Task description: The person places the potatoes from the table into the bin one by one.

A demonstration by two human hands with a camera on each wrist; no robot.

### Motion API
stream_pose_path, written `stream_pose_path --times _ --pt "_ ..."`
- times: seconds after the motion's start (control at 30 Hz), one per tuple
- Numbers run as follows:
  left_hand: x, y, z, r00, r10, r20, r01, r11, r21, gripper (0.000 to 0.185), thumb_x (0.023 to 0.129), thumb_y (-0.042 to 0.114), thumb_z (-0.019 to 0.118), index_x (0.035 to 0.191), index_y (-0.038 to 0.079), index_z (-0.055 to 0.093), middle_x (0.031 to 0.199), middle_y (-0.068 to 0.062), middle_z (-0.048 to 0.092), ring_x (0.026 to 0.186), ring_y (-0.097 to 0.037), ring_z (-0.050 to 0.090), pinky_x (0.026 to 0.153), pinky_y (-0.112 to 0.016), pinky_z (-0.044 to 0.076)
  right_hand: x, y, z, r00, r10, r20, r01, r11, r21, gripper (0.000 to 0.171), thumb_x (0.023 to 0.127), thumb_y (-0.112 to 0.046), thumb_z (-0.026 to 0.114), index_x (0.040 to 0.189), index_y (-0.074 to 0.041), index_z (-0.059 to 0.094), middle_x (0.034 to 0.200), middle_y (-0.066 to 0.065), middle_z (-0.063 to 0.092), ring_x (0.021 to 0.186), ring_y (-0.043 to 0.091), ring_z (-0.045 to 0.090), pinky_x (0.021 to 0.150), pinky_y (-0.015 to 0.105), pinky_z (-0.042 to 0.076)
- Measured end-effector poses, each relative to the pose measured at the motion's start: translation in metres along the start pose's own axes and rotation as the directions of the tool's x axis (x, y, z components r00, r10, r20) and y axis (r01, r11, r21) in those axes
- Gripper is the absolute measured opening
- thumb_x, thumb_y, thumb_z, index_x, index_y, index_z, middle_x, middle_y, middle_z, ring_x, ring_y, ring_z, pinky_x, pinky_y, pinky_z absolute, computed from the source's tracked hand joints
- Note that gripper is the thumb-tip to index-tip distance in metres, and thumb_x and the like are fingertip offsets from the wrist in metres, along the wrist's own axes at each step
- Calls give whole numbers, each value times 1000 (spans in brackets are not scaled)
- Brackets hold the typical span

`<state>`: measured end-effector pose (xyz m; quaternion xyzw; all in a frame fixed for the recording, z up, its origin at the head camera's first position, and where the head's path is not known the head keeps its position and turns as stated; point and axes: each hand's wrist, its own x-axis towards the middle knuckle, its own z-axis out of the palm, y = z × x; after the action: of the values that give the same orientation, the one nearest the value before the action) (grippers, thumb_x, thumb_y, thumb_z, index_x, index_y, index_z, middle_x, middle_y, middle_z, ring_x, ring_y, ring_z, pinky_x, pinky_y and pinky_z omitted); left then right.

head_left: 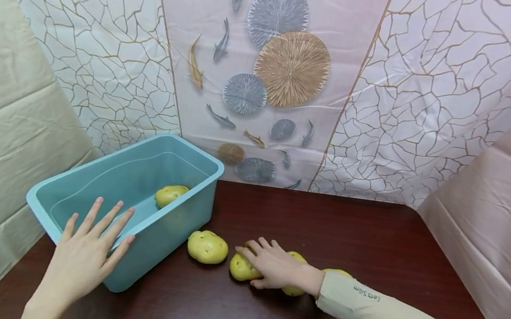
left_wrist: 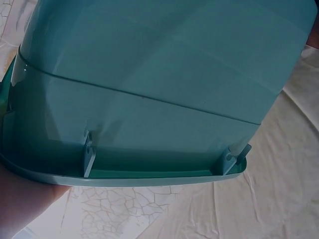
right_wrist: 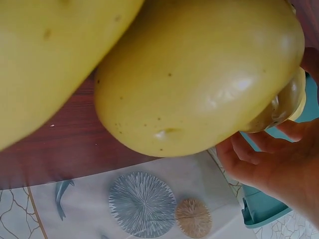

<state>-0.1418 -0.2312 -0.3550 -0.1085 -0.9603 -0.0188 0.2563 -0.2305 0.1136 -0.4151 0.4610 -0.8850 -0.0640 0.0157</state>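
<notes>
In the head view my left hand (head_left: 82,263), fingers spread and straight, lies over the near rim of a blue plastic bin (head_left: 178,246). The left wrist view is filled by the bin's outer wall (left_wrist: 159,84), with most of the hand hidden. My right hand (head_left: 273,265) holds a yellow potato (head_left: 242,268), its fingers over the far side and the thumb on the near side. Another potato (head_left: 293,289) sits under the palm and wrist, large in the right wrist view. One more potato (head_left: 207,247) lies between the bin and the right hand.
Inside the bin rests a potato (head_left: 168,195) near its right wall. A further potato (head_left: 337,271) shows partly behind the right sleeve. The dark reddish-brown table (head_left: 348,224) meets a patterned cloth backdrop (head_left: 380,159) at the back, with plain cloth at both sides.
</notes>
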Motion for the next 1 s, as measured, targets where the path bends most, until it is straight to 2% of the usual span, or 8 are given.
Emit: stream_pose_path --times 0.63,1.0 --pt "1 -1 1 1000 7 -13 -7 1000 -4 54 85 39 54 133 18 43 132 -14 48 137 -32 19 93 -62 23 5 -1 -5 999 -12 43 12 1000 3 73 75 -39 69 135 -16 35 125 5 46 105 21 46 73 36 45" --pt "0 0 1 1000 12 -27 -12 1000 -10 53 84 38 55 132 17 44 132 -13 48 137 -31 18 93 -62 24 7 -2 -1 999 -7 54 8 1000 -13 71 74 -36 70 134 -17 35 124 4 46 104 20 46 72 35 45"
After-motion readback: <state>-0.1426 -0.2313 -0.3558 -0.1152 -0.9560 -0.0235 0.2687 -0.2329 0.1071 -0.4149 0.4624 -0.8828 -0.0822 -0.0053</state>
